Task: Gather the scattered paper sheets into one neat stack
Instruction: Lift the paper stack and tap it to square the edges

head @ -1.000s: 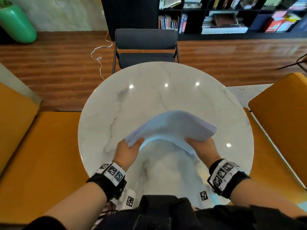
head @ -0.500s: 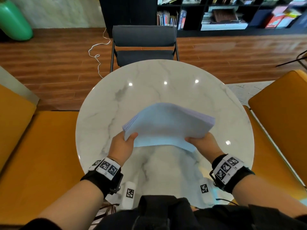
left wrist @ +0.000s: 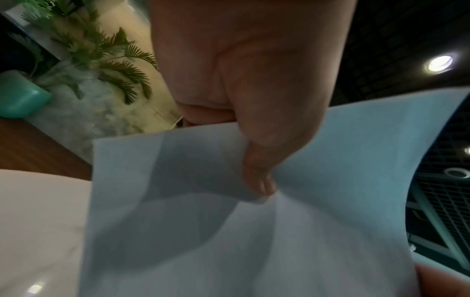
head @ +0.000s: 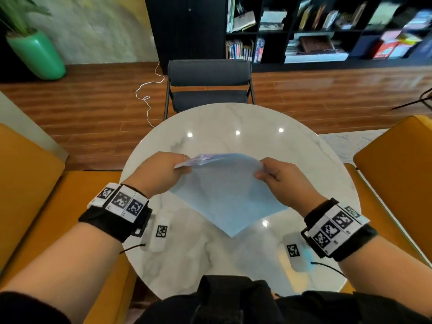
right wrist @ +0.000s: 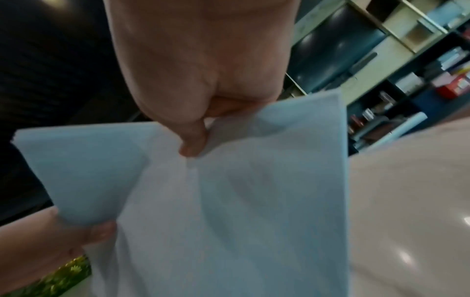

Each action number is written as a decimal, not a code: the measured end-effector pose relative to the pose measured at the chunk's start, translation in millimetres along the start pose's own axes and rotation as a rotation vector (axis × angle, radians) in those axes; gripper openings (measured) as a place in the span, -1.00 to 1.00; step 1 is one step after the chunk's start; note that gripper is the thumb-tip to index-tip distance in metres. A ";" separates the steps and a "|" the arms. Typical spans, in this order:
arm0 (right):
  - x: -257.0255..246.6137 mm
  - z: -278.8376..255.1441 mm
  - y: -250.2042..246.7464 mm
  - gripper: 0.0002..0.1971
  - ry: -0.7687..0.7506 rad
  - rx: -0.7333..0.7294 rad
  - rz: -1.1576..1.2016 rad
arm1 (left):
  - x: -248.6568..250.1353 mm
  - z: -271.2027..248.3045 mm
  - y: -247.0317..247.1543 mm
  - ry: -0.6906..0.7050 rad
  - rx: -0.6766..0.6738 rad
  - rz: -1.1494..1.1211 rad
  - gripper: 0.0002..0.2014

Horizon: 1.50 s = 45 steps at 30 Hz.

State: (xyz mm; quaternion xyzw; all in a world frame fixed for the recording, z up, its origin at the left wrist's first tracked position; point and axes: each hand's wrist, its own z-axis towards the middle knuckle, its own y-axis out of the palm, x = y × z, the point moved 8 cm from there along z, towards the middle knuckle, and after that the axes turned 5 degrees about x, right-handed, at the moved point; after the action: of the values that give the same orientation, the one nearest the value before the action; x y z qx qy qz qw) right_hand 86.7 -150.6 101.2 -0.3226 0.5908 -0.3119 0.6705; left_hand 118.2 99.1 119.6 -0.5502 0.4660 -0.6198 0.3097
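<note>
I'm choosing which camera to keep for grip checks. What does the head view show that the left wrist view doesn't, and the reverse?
Only the head view shows the round marble table whole, the grey chair beyond it, the bookshelf, and the paper stack hanging upright with one corner pointing down.

Only the left wrist view shows the underside of the grip: the left hand's thumb pressing the sheets, and a ceiling lamp.

Both show the left hand gripping the stack, part of the right hand and the green plant pot.
</note>
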 end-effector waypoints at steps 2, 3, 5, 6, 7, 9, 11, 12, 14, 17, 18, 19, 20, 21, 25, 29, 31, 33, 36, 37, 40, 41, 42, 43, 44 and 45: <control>4.0 -0.7 3.2 -0.93 0.025 0.093 0.099 | 3.0 2.6 -10.6 -0.004 0.034 -0.079 -0.82; 9.5 -1.6 3.3 -0.93 0.069 0.130 0.171 | 1.0 3.5 -17.6 -0.029 0.105 -0.189 -0.85; 22.2 -4.3 4.9 -0.82 0.178 0.170 0.311 | -7.5 0.7 -32.3 -0.078 0.361 -0.389 -0.77; 26.4 -6.3 7.3 -0.77 0.235 0.175 0.383 | -13.8 -3.0 -33.4 -0.114 0.468 -0.448 -0.56; 29.5 -8.6 10.5 -0.74 0.287 0.174 0.445 | -22.1 -5.0 -26.2 -0.163 0.518 -0.493 -0.38; 35.2 -13.6 19.2 -0.74 0.358 0.161 0.515 | -32.9 -8.9 4.8 -0.293 0.452 -0.623 -0.17; 39.8 -18.3 29.4 -0.82 0.407 0.150 0.571 | -38.1 -13.6 43.4 -0.404 0.328 -0.803 -0.09; 44.1 -20.7 35.6 -0.87 0.440 0.144 0.586 | -39.4 -17.7 59.2 -0.461 0.280 -0.870 -0.09; 53.9 -26.2 48.0 -0.89 0.522 0.136 0.629 | -47.6 -25.0 88.2 -0.562 0.186 -0.907 -0.15; 68.5 -30.5 67.0 -0.87 0.608 0.105 0.682 | -53.2 -30.0 122.0 -0.542 0.035 -0.861 -0.33; 72.8 -30.6 73.9 -0.86 0.630 0.082 0.694 | -52.5 -30.3 127.1 -0.512 0.028 -0.855 -0.38; 76.0 -30.8 80.7 -0.84 0.651 0.058 0.703 | -53.9 -30.4 131.1 -0.498 0.038 -0.847 -0.42; 78.0 -30.5 85.6 -0.82 0.666 0.030 0.698 | -54.8 -30.0 132.9 -0.499 0.051 -0.832 -0.43; 80.0 -31.3 90.5 -0.80 0.683 0.000 0.678 | -57.0 -29.3 135.9 -0.507 0.063 -0.815 -0.44; 92.5 -29.3 111.6 -0.79 0.738 -0.058 0.625 | -71.2 -22.9 155.4 -0.546 0.049 -0.733 -0.43; 109.5 -29.3 135.8 -0.85 0.811 -0.099 0.598 | -84.0 -17.8 176.1 -0.553 0.009 -0.640 -0.49; 112.2 -26.0 141.7 -0.84 0.800 -0.113 0.531 | -88.6 -16.3 182.6 -0.533 -0.011 -0.603 -0.48; 115.4 -21.6 144.1 -0.77 0.764 -0.124 0.413 | -89.9 -15.1 188.6 -0.518 -0.035 -0.576 -0.48; 117.7 -19.3 141.8 -0.67 0.742 -0.077 0.303 | -88.1 -14.6 190.0 -0.514 0.001 -0.545 -0.52; 116.9 -19.9 140.1 -0.58 0.742 -0.052 0.285 | -88.7 -14.7 189.6 -0.532 0.024 -0.526 -0.51; 116.2 -19.3 143.6 -0.42 0.725 -0.046 0.191 | -89.0 -19.1 192.5 -0.622 0.031 -0.443 -0.47; 116.1 -19.2 146.3 -0.41 0.727 -0.072 0.146 | -87.1 -19.9 194.3 -0.638 0.011 -0.412 -0.47; 117.2 -18.6 148.8 -0.41 0.732 -0.097 0.103 | -85.4 -20.0 196.0 -0.646 -0.010 -0.384 -0.45; 117.0 -17.8 150.1 -0.41 0.735 -0.113 0.071 | -84.2 -20.1 196.8 -0.652 -0.025 -0.362 -0.43; 116.8 -16.8 150.5 -0.41 0.738 -0.123 0.050 | -84.4 -19.6 197.6 -0.656 -0.033 -0.346 -0.40; 116.9 -16.1 150.7 -0.42 0.738 -0.128 0.032 | -85.4 -19.0 198.7 -0.656 -0.040 -0.330 -0.39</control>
State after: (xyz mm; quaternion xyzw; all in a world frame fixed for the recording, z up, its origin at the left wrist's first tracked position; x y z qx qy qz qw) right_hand 88.8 -155.1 -90.1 -0.2203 0.8160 -0.3590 0.3958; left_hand 91.5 105.8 -95.8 -0.7934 0.2590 -0.4427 0.3277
